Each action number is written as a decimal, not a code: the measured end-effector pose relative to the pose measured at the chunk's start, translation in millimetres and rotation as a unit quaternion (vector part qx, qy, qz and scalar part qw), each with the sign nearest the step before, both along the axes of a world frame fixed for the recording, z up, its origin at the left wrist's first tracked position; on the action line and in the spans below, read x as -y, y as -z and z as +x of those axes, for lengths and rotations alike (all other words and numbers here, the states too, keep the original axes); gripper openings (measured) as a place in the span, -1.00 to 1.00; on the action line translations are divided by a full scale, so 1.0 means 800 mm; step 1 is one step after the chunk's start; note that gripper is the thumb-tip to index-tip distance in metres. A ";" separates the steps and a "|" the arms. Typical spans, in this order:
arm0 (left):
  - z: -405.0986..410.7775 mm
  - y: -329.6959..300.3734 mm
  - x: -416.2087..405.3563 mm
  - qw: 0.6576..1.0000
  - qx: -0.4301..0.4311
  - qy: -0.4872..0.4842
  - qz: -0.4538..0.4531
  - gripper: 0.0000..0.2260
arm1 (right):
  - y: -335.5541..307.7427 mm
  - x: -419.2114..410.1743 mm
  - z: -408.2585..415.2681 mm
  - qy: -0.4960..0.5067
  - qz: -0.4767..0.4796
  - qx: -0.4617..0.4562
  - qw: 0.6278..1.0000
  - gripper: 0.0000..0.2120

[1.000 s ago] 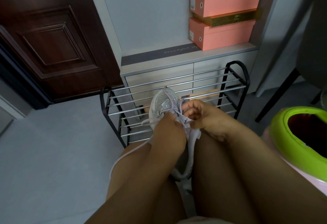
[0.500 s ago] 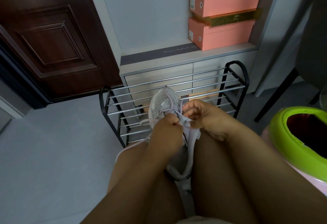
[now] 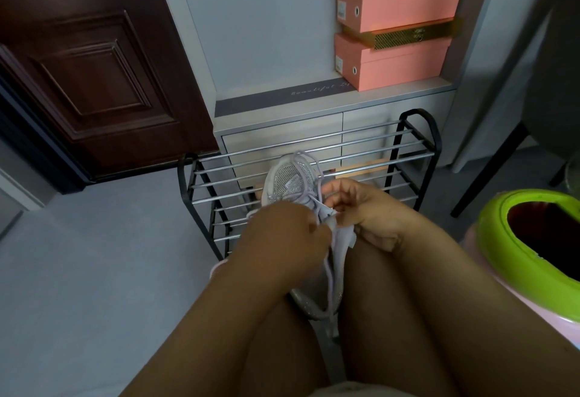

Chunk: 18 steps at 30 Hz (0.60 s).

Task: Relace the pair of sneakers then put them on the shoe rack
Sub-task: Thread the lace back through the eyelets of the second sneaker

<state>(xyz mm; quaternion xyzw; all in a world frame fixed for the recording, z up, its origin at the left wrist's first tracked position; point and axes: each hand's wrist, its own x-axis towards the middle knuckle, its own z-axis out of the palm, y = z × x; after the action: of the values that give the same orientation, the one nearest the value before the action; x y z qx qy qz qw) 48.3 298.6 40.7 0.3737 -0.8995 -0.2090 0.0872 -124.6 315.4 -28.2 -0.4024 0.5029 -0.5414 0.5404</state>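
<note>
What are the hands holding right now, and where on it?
Both hands, left and right, pinch the sneaker's lace near the tongue.

Grey floor (image 3: pixel 78 264), dark wood door (image 3: pixel 94 76) far left, pale wall (image 3: pixel 266 26) w/ grey cabinet (image 3: pixel 282 136), pink boxes (image 3: pixel 398 20) up right, green bin (image 3: pixel 514 258) right.

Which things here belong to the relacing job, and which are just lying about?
Job: sneaker, lace, shoe rack, left hand, right hand.
Lying about: pink boxes, green-rimmed bin, door.
</note>
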 end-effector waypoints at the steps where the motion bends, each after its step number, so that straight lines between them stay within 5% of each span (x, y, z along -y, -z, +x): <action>1: -0.005 0.011 0.007 0.998 -0.006 -0.020 -0.065 -0.64 | -0.001 -0.001 -0.001 -0.003 0.000 0.010 1.000 -0.54; 3: -0.015 0.038 0.022 0.986 0.041 -0.058 -0.153 -0.62 | 0.000 -0.002 -0.003 -0.014 -0.001 0.026 1.000 -0.50; 6: -0.023 0.074 0.039 0.980 0.070 -0.089 -0.163 -0.62 | 0.002 -0.003 -0.008 -0.039 0.005 0.045 0.998 -0.45; 11: -0.024 0.095 0.050 0.985 -0.088 -0.128 -0.068 -0.80 | 0.003 -0.002 -0.010 -0.042 0.006 0.045 0.998 -0.46; 16: -0.009 0.065 0.025 0.988 -0.098 -0.113 -0.031 -0.84 | 0.002 0.002 -0.009 0.011 0.026 0.014 0.999 -0.57; 18: 0.003 0.035 0.009 0.994 -0.072 -0.040 0.075 -0.83 | 0.001 0.002 -0.008 0.028 0.032 0.013 0.999 -0.58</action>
<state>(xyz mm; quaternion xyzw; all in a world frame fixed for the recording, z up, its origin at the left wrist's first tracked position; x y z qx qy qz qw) 51.0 291.4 12.8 0.3986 -0.8571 -0.2984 0.1318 -131.2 313.7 -28.7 -0.3637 0.5238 -0.5449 0.5444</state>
